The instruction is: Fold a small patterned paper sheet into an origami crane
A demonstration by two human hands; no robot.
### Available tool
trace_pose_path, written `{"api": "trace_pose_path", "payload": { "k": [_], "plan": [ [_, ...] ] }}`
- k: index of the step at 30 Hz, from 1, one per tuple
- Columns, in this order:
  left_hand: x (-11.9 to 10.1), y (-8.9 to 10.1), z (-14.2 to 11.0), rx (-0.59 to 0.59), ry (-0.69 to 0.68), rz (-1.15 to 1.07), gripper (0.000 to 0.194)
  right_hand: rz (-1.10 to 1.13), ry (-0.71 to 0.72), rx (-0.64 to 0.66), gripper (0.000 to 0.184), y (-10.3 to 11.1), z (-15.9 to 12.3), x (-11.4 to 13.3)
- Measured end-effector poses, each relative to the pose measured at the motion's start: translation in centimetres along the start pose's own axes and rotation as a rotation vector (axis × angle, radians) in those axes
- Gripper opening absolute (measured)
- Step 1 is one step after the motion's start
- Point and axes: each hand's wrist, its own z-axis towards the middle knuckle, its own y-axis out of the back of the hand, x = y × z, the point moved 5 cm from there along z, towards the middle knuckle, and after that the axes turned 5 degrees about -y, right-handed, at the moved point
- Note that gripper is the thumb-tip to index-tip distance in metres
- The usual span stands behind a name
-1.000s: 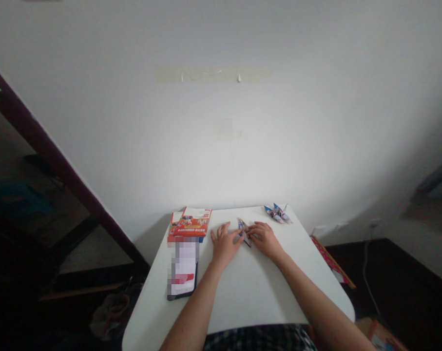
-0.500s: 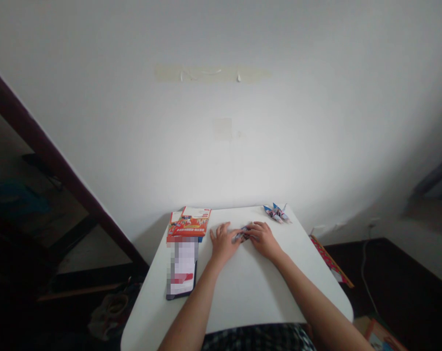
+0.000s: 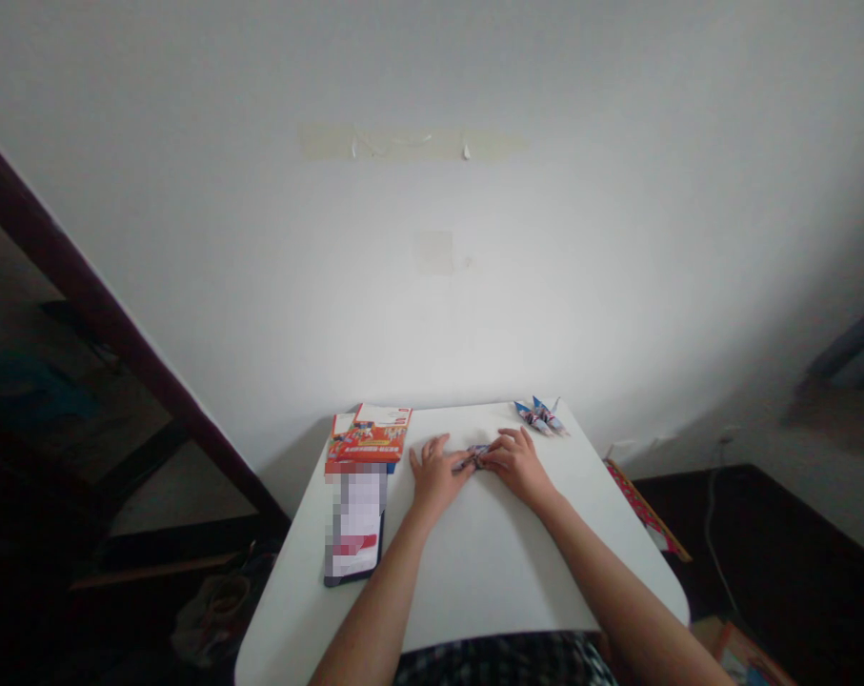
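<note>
A small piece of folded patterned paper [image 3: 478, 452] lies on the white table between my two hands. My left hand [image 3: 437, 472] pinches its left end with thumb and forefinger, the other fingers spread on the tabletop. From the right, the fingertips of my right hand [image 3: 515, 464] grip the other end of the paper. My fingers hide part of its folds. Beyond my right hand, two folded paper cranes [image 3: 540, 416] in blue, white and reddish print sit side by side at the table's far right corner.
Red and white printed packets [image 3: 371, 436] lie at the far left of the white table [image 3: 467, 581]. A phone [image 3: 356, 524] with a blurred screen rests in front of them. The wall [image 3: 432, 324] stands right behind the table.
My right hand's fingers have shifted and lifted slightly, so more of the folded paper shows. My left hand stays almost where it was.
</note>
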Motion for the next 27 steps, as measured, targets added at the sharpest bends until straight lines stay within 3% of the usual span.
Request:
{"api": "trace_pose_path", "payload": {
  "k": [10, 27],
  "plan": [
    [0.0, 0.0, 0.1, 0.007, 0.0, 0.006, 0.029, -0.078, 0.108, 0.045, 0.022, 0.6, -0.1, 1.5],
    [0.0, 0.1, 0.1, -0.008, 0.0, 0.018, 0.028, -0.146, 0.115, 0.047, 0.023, 0.3, -0.2, 2.1]
  ]
}}
